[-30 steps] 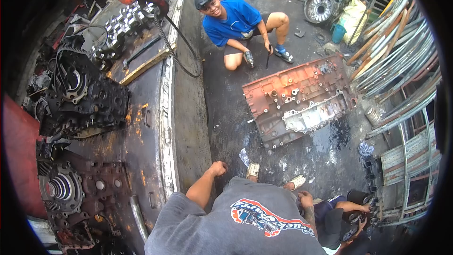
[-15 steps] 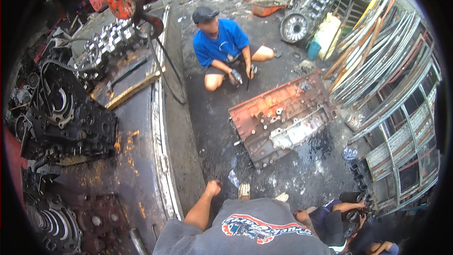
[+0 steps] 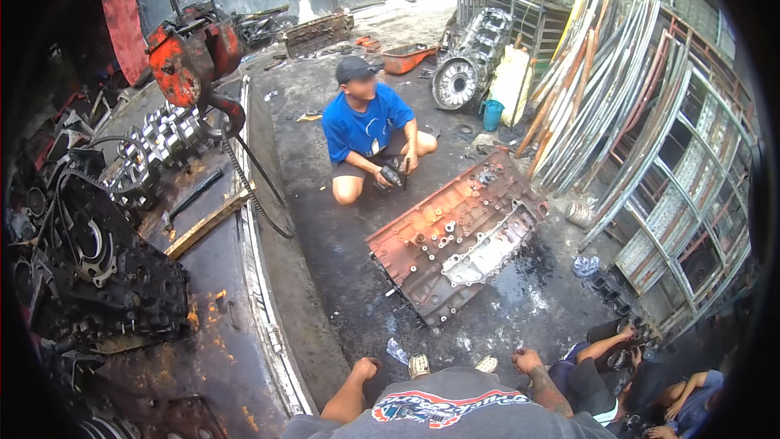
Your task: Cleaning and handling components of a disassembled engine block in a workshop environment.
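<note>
My left hand (image 3: pixel 364 369) and my right hand (image 3: pixel 525 361) are low in view on either side of my grey shirt, fingers curled; whether anything is inside is hidden. Beyond my feet, a rust-red engine block (image 3: pixel 418 240) with a pale metal plate (image 3: pixel 479 252) lies on the dark, stained floor. Past it, a co-worker in a blue T-shirt (image 3: pixel 364 128) squats holding a dark power tool (image 3: pixel 390 176) and a dark thin tool (image 3: pixel 406 169). Neither of my hands touches the block.
Left, a metal bed (image 3: pixel 211 293) holds black engine castings (image 3: pixel 110 276) and a crankshaft (image 3: pixel 158 154) under an orange hoist hook (image 3: pixel 187 69). Right, pipes (image 3: pixel 601 89) and frames (image 3: pixel 682 195) lean. More co-workers (image 3: pixel 593 378) crouch at lower right; another engine (image 3: pixel 467 61) stands behind.
My view has tilted up, showing the yard's back wall. The co-worker in blue has turned their head and drawn the power tool closer to the other hand. My right hand shows more fully.
</note>
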`<state>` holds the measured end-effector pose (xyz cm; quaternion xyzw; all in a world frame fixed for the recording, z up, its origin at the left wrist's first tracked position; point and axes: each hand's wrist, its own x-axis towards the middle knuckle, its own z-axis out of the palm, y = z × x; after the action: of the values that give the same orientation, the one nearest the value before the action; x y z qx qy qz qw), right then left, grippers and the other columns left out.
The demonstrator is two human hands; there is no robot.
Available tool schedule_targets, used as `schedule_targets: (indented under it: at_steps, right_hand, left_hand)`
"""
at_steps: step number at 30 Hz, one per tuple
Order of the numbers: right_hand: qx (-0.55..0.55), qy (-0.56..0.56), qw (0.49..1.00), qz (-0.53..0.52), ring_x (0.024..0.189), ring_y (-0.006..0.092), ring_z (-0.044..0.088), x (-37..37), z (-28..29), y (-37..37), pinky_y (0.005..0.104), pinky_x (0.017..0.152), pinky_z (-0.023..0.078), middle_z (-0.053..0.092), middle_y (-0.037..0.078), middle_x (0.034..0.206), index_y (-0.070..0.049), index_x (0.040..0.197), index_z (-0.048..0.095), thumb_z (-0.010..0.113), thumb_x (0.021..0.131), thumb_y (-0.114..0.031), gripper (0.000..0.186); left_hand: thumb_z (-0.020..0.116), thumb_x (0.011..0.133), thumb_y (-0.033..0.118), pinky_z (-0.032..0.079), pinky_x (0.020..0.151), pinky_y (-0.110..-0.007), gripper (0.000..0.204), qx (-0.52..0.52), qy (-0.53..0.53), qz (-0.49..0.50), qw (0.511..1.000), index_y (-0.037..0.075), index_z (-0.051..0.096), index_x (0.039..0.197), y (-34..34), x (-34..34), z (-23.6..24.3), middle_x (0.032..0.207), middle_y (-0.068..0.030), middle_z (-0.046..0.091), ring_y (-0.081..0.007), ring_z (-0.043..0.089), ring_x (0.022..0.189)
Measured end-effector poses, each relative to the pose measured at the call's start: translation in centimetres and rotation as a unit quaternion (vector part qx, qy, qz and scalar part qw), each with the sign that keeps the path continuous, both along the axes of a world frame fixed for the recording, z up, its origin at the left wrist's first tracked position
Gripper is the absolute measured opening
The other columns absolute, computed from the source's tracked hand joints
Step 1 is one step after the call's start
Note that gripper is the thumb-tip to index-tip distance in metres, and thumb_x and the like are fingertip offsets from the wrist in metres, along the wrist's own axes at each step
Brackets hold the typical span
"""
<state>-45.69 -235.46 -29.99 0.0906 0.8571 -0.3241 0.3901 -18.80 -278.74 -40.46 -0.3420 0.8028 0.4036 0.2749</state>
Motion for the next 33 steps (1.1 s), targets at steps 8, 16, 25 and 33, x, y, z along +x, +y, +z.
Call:
schedule_targets:
  at_steps: [8, 16, 25, 33]
  right_hand:
    - [0.088, -0.044, 0.992, 0.076, 0.063, 0.0172, 0.063, 5.3, 1.9, 1.2, 0.0317, 0.054, 0.050, 0.067, 0.008, 0.078, -0.002, 0.112, 0.061, 0.063, 0.077, -0.019, 0.038]
    - [0.071, -0.001, 0.997, 0.025, 0.052, 0.0196, 0.058, 4.7, -1.3, 2.3, 0.0346, 0.047, 0.045, 0.062, 0.009, 0.064, 0.001, 0.091, 0.064, 0.061, 0.076, -0.019, 0.025]
    - [0.039, 0.002, 0.999, -0.029, 0.065, 0.0167, 0.061, 5.2, 1.8, 0.9, 0.0323, 0.054, 0.048, 0.065, 0.010, 0.086, 0.002, 0.113, 0.059, 0.060, 0.080, -0.019, 0.039]
    - [0.088, -0.013, 0.996, -0.028, 0.062, 0.0189, 0.061, 7.3, 1.9, 2.7, 0.0333, 0.055, 0.049, 0.064, 0.011, 0.079, 0.000, 0.117, 0.058, 0.062, 0.078, -0.023, 0.045]
  left_hand:
    - [0.051, 0.077, 0.016, 0.046, 0.092, -0.034, 0.035, 0.010, -0.010, 0.066, 0.998, 0.021, 0.068, 0.107, 0.0, -0.9, -0.3, 0.113, -0.0096, 0.063, -0.0275, 0.059, 0.108]
    - [0.053, 0.076, 0.017, 0.046, 0.074, -0.033, 0.031, -0.013, 0.031, -0.054, 0.998, 0.013, 0.067, 0.104, 0.4, 0.5, -1.1, 0.096, -0.0087, 0.064, -0.0231, 0.059, 0.087]
    - [0.056, 0.076, 0.006, 0.039, 0.045, -0.027, 0.030, 0.114, 0.029, 0.093, 0.989, 0.006, 0.066, 0.105, 0.6, 0.3, -0.9, 0.072, -0.0016, 0.059, -0.0120, 0.050, 0.055]
    - [0.057, 0.075, 0.008, 0.044, 0.047, -0.028, 0.030, 0.149, 0.034, 0.132, 0.979, 0.008, 0.068, 0.103, 0.8, -0.5, 1.1, 0.073, -0.0056, 0.064, -0.0128, 0.056, 0.057]
